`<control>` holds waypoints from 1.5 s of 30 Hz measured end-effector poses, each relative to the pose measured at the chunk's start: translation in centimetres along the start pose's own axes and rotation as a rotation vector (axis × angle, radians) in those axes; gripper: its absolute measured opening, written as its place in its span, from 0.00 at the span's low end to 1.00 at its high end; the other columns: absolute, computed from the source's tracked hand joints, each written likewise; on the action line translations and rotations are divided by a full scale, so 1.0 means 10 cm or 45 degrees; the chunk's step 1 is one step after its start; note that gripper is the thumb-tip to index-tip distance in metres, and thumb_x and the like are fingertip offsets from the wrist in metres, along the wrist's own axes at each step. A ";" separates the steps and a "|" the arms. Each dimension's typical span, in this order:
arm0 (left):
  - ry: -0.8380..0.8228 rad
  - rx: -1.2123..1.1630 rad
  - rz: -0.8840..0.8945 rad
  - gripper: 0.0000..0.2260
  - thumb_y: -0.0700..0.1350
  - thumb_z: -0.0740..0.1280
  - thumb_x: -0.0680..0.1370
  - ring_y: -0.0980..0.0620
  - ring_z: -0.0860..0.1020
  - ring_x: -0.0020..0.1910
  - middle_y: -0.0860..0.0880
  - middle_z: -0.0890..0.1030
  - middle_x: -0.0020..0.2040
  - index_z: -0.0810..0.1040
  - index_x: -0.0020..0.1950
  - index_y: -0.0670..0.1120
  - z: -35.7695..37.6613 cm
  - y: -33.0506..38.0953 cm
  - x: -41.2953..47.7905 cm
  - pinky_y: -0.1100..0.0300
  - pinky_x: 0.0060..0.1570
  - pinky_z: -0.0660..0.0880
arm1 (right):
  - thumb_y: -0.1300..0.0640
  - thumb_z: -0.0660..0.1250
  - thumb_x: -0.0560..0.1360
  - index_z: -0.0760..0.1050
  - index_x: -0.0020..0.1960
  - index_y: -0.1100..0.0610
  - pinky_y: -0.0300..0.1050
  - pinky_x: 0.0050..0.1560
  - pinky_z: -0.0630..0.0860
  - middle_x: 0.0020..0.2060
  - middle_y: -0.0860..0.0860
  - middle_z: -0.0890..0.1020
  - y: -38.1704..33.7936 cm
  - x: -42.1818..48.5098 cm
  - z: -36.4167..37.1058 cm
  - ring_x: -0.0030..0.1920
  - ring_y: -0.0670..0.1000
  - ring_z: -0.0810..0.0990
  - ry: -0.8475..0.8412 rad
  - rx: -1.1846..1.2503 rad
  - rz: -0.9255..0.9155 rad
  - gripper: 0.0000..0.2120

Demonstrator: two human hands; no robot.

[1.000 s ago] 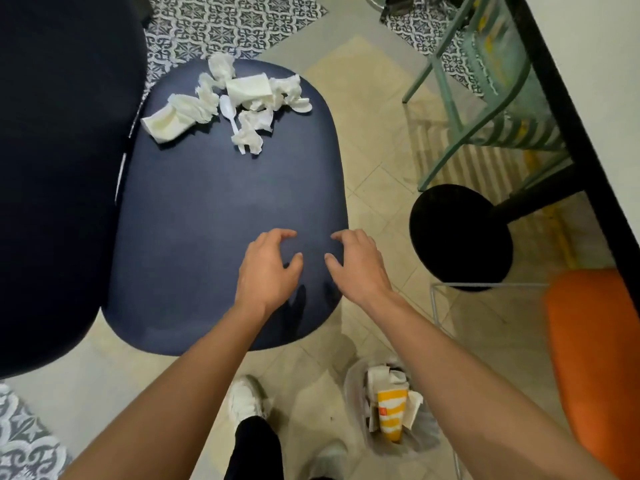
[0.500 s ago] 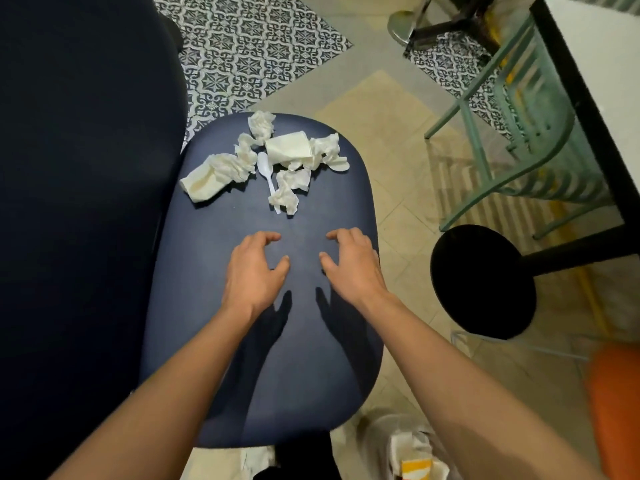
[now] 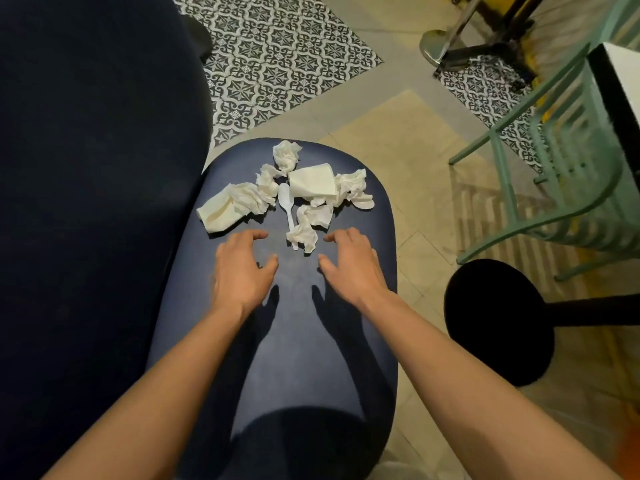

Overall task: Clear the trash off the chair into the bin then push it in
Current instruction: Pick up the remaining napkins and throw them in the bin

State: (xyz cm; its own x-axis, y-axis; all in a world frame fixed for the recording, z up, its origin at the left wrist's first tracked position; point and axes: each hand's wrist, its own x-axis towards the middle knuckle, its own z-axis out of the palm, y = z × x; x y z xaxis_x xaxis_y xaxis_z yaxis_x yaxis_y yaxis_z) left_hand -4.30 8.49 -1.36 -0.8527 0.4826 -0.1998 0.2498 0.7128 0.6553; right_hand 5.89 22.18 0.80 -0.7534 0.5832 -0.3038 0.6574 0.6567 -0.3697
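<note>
A dark blue chair seat [image 3: 287, 341] fills the middle of the view, with its backrest [image 3: 86, 202] on the left. At the seat's far end lies a heap of white trash: crumpled napkins [image 3: 306, 225], a folded paper piece [image 3: 313, 183], a flattened paper cup [image 3: 218, 213] and a plastic spoon [image 3: 286, 206]. My left hand [image 3: 240, 271] hovers over the seat just short of the heap, fingers spread and curled, holding nothing. My right hand [image 3: 353, 266] mirrors it on the right, also empty. The bin is out of view.
A black round table base [image 3: 498, 320] stands on the tiled floor to the right. Behind it is a green metal chair [image 3: 561, 188], and a white table edge [image 3: 623, 74] sits at the far right. Patterned tiles [image 3: 277, 67] lie beyond the seat.
Both hands have moved forward along the seat toward the trash heap and spread slightly apart. The view has tilted forward, and the bin by my feet has dropped out of sight.
</note>
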 end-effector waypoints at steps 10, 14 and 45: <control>-0.002 0.043 -0.109 0.26 0.45 0.68 0.73 0.45 0.66 0.65 0.46 0.67 0.67 0.64 0.69 0.47 -0.07 -0.41 0.62 0.53 0.58 0.66 | 0.53 0.61 0.76 0.69 0.64 0.55 0.49 0.63 0.64 0.62 0.53 0.71 -0.25 0.53 0.19 0.63 0.54 0.67 -0.031 0.053 0.031 0.18; -0.043 0.258 -0.045 0.30 0.46 0.68 0.74 0.45 0.59 0.71 0.47 0.61 0.73 0.59 0.73 0.48 -0.07 -0.55 0.92 0.49 0.66 0.61 | 0.54 0.63 0.75 0.68 0.65 0.55 0.49 0.63 0.64 0.62 0.53 0.71 -0.30 0.77 0.29 0.63 0.55 0.67 -0.024 0.077 0.053 0.19; -0.279 0.283 0.167 0.25 0.44 0.64 0.67 0.49 0.72 0.42 0.49 0.79 0.48 0.64 0.64 0.54 0.04 -0.83 1.03 0.56 0.49 0.62 | 0.61 0.63 0.75 0.67 0.63 0.57 0.51 0.49 0.70 0.58 0.56 0.71 -0.09 0.97 0.78 0.58 0.57 0.67 -0.097 -0.106 0.264 0.16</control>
State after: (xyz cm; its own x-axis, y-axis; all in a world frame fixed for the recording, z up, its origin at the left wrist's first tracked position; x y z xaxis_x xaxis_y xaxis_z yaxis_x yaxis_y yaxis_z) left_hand -14.98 7.75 -9.19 -0.6939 0.6581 -0.2923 0.4651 0.7195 0.5157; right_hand -2.12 23.48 -8.68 -0.5989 0.6741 -0.4323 0.7950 0.5653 -0.2199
